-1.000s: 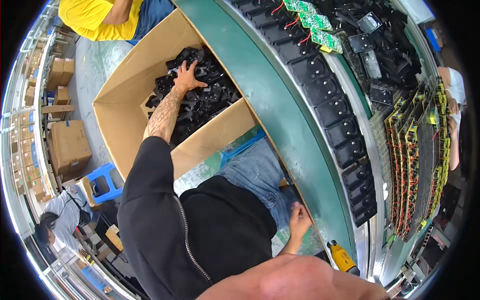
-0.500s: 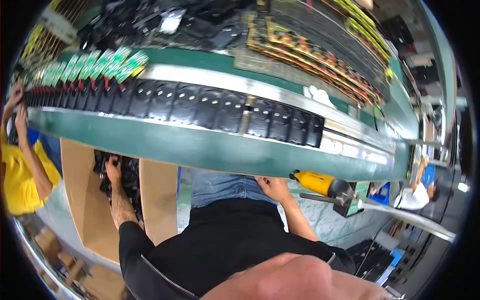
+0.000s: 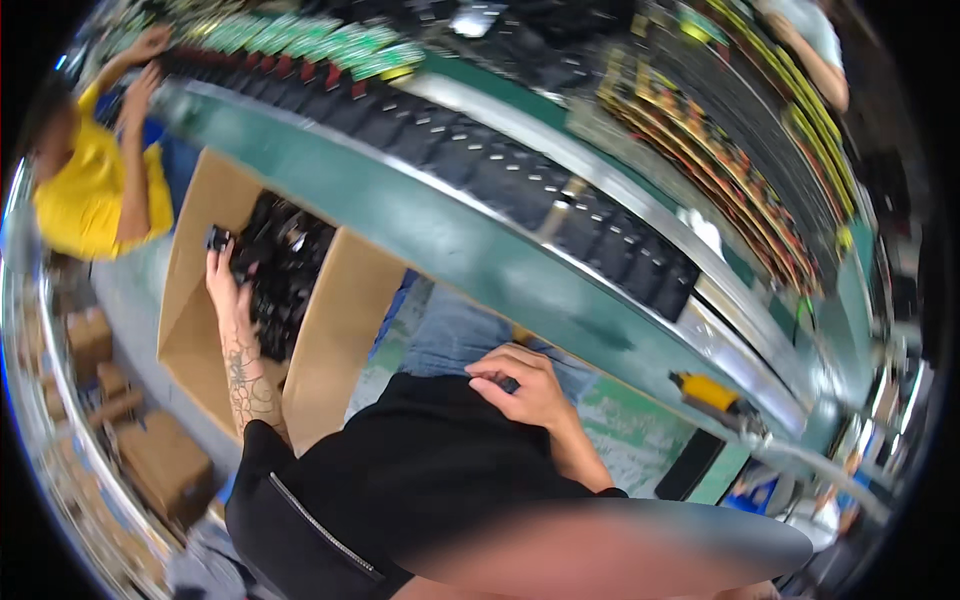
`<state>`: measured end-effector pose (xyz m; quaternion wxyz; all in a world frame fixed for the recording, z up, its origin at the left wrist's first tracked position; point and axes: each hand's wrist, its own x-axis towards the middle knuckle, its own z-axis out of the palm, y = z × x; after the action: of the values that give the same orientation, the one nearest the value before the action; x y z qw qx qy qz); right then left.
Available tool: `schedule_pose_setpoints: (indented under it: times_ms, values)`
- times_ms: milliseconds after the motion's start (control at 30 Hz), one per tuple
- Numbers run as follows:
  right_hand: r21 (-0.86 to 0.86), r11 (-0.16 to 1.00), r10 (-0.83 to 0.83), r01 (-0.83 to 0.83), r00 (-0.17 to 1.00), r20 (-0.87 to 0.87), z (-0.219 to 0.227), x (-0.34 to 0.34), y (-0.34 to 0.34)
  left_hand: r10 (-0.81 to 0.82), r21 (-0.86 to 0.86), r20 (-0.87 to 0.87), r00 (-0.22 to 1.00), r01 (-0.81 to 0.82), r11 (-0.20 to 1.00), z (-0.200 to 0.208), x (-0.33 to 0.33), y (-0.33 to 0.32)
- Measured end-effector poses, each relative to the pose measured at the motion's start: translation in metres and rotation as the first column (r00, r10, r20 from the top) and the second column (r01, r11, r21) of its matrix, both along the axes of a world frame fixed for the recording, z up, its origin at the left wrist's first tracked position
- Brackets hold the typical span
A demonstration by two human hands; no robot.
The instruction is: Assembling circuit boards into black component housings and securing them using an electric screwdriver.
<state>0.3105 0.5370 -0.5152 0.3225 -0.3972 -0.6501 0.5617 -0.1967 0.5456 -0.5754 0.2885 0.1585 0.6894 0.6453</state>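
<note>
At the left, my left hand (image 3: 232, 280) reaches into an open cardboard box (image 3: 345, 320) heaped with black plastic parts (image 3: 290, 265). Its fingertips pinch a small black part (image 3: 218, 238) beside the box's left wall. In front of my waist, my right hand (image 3: 525, 385) is closed, with thumb and fingers curled together. Something small and dark shows between them, too little of it to name. Along the green bench (image 3: 400, 200) runs a row of flat black cases (image 3: 480, 165) on a metal rail; the hands are apart from it.
Green circuit boards (image 3: 340, 45) lean at the row's far left end. A yellow power tool (image 3: 708, 392) hangs by the bench edge at right. Stacked yellow-edged racks (image 3: 720, 170) stand at the back right. A person in yellow (image 3: 100, 200) works at left; another's arm (image 3: 815, 65) reaches in at upper right.
The view has turned, tilting the bench down to the right. My left hand has come up beside the box wall with a black part. My right hand has moved from the bench edge toward my waist.
</note>
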Motion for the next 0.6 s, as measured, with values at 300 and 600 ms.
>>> schedule_pose_setpoints:
  times_ms: [300, 600]
  values:
    - [0.477, 0.836, -0.237, 0.270, 0.963, -0.128, 0.063, -0.060, 0.038, -0.360, 0.294, 0.593, 0.720, 0.223, 0.929, 0.119, 0.287, 0.025]
    - [0.744, 0.473, -0.636, 0.473, 0.767, -0.084, 0.067, 0.065, -0.037, -0.566, 0.305, 0.731, 0.380, 0.561, 0.770, 0.156, 0.393, 0.039]
